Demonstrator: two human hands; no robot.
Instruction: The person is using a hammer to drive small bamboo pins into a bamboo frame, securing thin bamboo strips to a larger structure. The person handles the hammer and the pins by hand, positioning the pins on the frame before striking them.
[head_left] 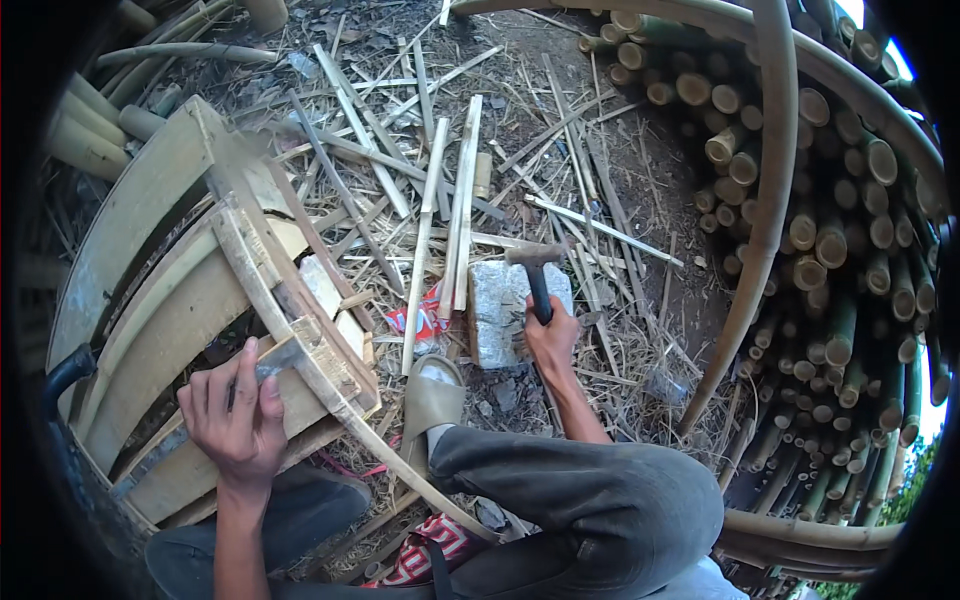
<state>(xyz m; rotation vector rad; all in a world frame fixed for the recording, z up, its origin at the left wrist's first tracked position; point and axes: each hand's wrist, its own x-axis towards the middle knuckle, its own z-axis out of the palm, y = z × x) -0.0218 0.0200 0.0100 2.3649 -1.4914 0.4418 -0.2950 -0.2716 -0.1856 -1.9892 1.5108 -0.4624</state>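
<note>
My right hand (556, 345) is closed around the black handle of a hammer (541, 296). The hammer's rusty head stands above the far edge of a pale stone block (492, 325). To the left, my left hand (237, 420) is raised with its fingers loosely stretched and the thumb apart. It is beside a slatted frame of wood or bamboo (165, 335), close to the end of a short wooden piece (281, 357). Whether the fingertips touch that piece I cannot tell. A long curved bamboo strip (262, 295) runs along the frame's near side.
Loose bamboo strips (428, 215) lie across the straw-strewn ground ahead. Stacked bamboo poles (830, 245) fill the right side, with a curved upright pole (770, 190) before them. A red wrapper (430, 318) lies left of the block. My sandalled foot (435, 395) is near it.
</note>
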